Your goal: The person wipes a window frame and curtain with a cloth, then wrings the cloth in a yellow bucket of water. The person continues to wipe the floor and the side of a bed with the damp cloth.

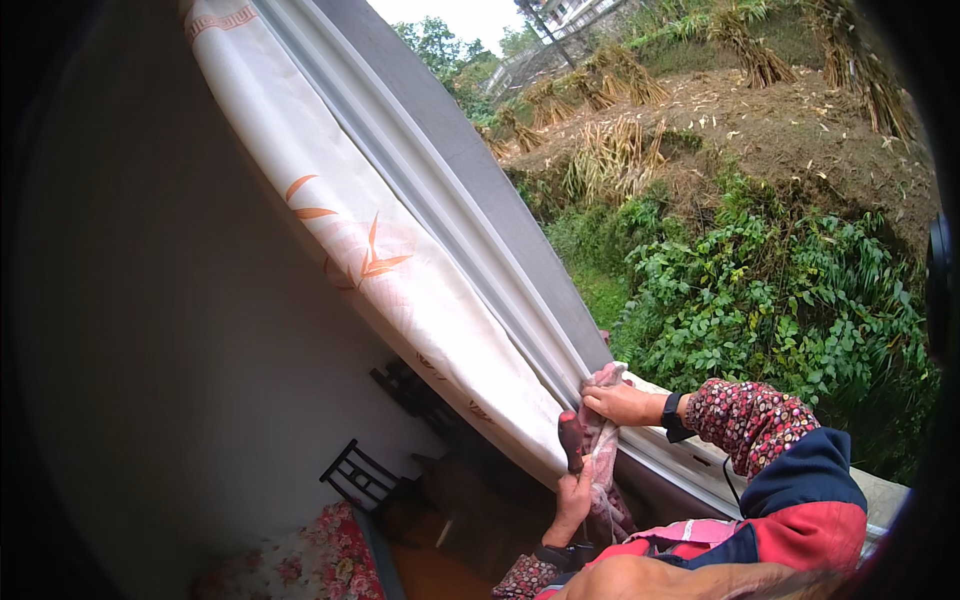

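Note:
My left hand point(576, 493) grips a tool with a dark red and black handle point(570, 435), perhaps a screwdriver; its shaft is hidden. A damp-looking pink and white cloth point(602, 450) hangs beside that hand, bunched up. The upper end of the cloth is pinched in my right hand point(624, 403), which presses it against the lower corner of the white window frame point(480, 225). A white curtain point(390, 285) with orange leaf prints runs along the frame, its lower end close to my left hand.
Along the bottom of the opening runs the window sill point(652, 442). Outside are green bushes point(750, 300) and a bank with bundled dry stalks point(630, 75). Inside, a dark wooden chair point(360, 476) stands near a bed with a floral cover point(330, 555).

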A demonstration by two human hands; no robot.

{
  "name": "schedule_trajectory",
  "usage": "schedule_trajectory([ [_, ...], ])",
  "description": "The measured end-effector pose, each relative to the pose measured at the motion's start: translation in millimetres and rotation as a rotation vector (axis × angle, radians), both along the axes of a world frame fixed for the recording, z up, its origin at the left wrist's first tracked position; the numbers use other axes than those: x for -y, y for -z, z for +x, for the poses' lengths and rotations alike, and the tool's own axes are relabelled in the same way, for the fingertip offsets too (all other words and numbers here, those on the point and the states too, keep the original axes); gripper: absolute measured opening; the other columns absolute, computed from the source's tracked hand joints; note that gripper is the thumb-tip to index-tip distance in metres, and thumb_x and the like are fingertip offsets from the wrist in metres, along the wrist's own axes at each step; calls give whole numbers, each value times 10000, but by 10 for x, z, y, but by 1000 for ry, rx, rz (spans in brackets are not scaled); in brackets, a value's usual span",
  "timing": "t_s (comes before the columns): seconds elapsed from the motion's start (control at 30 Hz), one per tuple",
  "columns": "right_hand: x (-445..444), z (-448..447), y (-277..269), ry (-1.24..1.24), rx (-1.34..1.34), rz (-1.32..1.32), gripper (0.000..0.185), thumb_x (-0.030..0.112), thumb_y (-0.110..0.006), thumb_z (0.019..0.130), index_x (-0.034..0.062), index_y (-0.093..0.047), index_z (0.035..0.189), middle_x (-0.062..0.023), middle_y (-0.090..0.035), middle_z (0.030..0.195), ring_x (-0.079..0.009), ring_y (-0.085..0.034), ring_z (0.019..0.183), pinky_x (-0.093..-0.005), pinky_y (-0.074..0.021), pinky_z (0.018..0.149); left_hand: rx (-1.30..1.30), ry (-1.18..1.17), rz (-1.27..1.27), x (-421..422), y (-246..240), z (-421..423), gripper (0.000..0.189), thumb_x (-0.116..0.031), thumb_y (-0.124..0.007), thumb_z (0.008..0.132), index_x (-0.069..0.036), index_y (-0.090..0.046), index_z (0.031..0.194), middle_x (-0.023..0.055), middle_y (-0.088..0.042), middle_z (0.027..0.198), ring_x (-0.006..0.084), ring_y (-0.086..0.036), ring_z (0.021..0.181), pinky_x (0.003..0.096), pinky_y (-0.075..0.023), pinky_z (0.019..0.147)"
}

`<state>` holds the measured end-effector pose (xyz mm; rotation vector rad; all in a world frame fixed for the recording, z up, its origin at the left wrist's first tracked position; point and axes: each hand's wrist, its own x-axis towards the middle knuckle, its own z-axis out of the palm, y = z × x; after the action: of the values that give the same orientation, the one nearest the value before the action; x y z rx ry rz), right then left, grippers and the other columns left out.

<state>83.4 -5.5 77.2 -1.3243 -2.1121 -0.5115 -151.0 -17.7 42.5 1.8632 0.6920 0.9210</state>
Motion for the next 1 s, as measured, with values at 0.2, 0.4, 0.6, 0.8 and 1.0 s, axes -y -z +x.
schedule_trajectory([
  [0.2,-82,73,-634,-109,-578,-105,98,-38,-606,681,31,-627,748,-111,-643,740,-308,-664,723,-367,-536,643,126,-14,233,95,-545,-134,276,-193,-512,1017,25,-648,1117,12,-584,779,79,-517,745,259,-457,700],
  [0.4,-79,137,-2857,-294,-876,477,161,16,-640,757,-27,-664,911,-112,-692,772,-153,-680,723,-285,-538,674,340,-25,480,49,-1842,79,336,-225,-437,1046,35,-598,1184,40,-587,979,109,-509,914,264,-418,856],
  [0.6,-227,-100,-4701,-116,-633,1034,202,72,-558,842,18,-651,1013,-200,-651,979,-298,-668,849,-383,-525,790,520,29,687,-261,-3226,499,347,-174,-416,1047,64,-526,1275,126,-596,1216,196,-529,1145,313,-369,1028],
  [0.8,-621,-306,-5216,-38,-481,855,539,208,-495,935,-122,-373,1343,-398,-392,1337,-488,-467,1222,-469,-408,1032,555,-40,799,-614,-3765,598,312,-120,-451,1027,68,-542,1259,131,-605,1213,190,-548,1119,312,-398,1002],
  [1.0,-810,-181,-4560,-59,-280,921,707,273,-505,918,-198,-261,1386,-430,-239,1444,-515,-339,1339,-441,-337,1109,513,-90,767,-753,-3232,406,312,-129,-432,1026,59,-554,1243,131,-613,1194,197,-547,1125,327,-389,1016],
])
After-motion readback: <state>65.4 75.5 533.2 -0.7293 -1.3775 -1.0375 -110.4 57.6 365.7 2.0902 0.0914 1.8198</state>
